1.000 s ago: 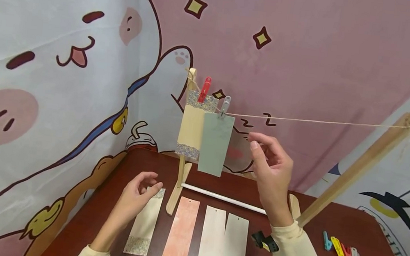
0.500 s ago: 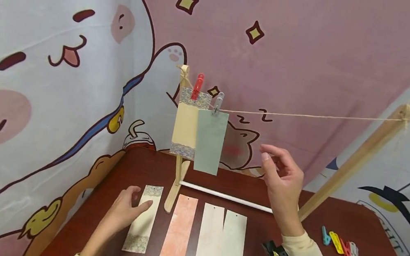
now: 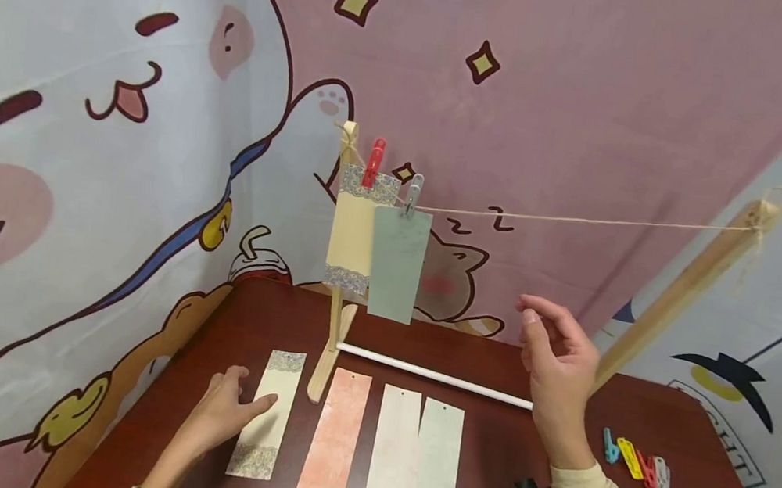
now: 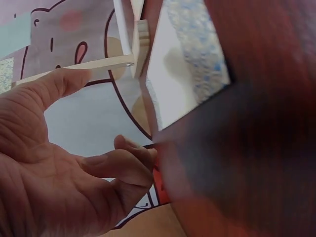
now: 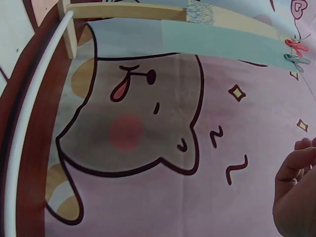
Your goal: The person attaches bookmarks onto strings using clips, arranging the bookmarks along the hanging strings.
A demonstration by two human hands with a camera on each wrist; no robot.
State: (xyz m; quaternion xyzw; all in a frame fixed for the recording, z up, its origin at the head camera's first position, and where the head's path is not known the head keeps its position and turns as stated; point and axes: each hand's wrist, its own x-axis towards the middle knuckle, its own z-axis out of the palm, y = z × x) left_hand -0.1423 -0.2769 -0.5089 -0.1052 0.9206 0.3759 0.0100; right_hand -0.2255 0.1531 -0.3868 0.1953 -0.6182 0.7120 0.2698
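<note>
My left hand hovers beside a cream paper bookmark with patterned ends, the thumb overlapping its edge in the head view. Nothing is between its loosely bent fingers. My right hand is raised in front of the rack's right post, fingers loosely curled and holding nothing. From the string a red clothespin hangs a cream bookmark with patterned ends. Beside it, a clear clothespin holds a pale green bookmark.
A coral bookmark, a whitish one and a pale grey-green one lie on the dark red table. At the right lie several clothespins. A white rod joins the rack's feet.
My left hand has moved left and down, from over the patterned bookmark to its left side. My right hand has moved right and down, away from the hanging green bookmark. The view has shifted slightly.
</note>
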